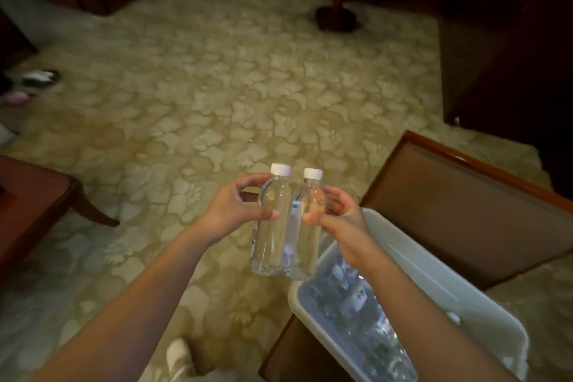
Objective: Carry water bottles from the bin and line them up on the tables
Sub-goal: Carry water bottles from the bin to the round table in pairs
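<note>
A floral-patterned beige carpet [217, 87] covers the floor. At one o'clock stands a dark round pedestal base [336, 18]. Blurred shoes [38, 77] lie at nine o'clock, and a wood-framed padded chair [465, 211] sits at four o'clock.

2 bottles [270, 226], 2 hands [231, 211], 1 bin [449, 282]; binned btls [356, 298] blurred, no count.

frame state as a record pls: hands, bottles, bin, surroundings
left hand: grips left bottle at its upper body
right hand: grips right bottle likewise
bottles: clear, white caps on, upright, side by side
bin: white, lower right, more bottles inside
table: wood corner, left edge
floor: patterned carpet
stage: both held bottles in the air, not yet set down
</note>
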`<act>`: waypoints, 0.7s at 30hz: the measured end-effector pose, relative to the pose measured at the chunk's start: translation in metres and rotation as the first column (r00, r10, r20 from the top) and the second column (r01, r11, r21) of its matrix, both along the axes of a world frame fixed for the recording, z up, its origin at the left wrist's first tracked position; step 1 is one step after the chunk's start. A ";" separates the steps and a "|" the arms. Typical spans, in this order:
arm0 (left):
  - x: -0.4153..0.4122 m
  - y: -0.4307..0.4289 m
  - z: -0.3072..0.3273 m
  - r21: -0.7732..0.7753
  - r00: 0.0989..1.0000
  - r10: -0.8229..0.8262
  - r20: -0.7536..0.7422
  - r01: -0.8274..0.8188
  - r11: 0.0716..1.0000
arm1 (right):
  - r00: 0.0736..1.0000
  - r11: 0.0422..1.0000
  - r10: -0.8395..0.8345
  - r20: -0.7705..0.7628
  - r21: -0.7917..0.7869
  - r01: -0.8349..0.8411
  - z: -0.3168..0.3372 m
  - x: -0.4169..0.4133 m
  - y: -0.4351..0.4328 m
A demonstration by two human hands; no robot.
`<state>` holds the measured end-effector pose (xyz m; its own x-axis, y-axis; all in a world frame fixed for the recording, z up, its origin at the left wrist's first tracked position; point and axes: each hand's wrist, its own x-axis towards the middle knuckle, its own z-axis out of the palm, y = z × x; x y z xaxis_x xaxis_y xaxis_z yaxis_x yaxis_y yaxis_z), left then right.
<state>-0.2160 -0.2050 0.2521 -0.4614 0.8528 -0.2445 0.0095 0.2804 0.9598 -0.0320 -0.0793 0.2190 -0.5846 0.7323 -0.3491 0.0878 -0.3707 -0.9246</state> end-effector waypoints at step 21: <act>-0.323 -0.094 0.092 0.182 0.990 0.047 -0.132 -0.022 0.983 | 0.986 0.954 0.163 -0.035 0.259 -0.149 0.105 -0.328 -0.070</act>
<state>-0.5394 -0.2988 0.3444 -0.5096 0.8601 -0.0224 0.1359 0.1062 0.9850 -0.3595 -0.1491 0.3235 -0.7120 0.6907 -0.1264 0.0715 -0.1077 -0.9916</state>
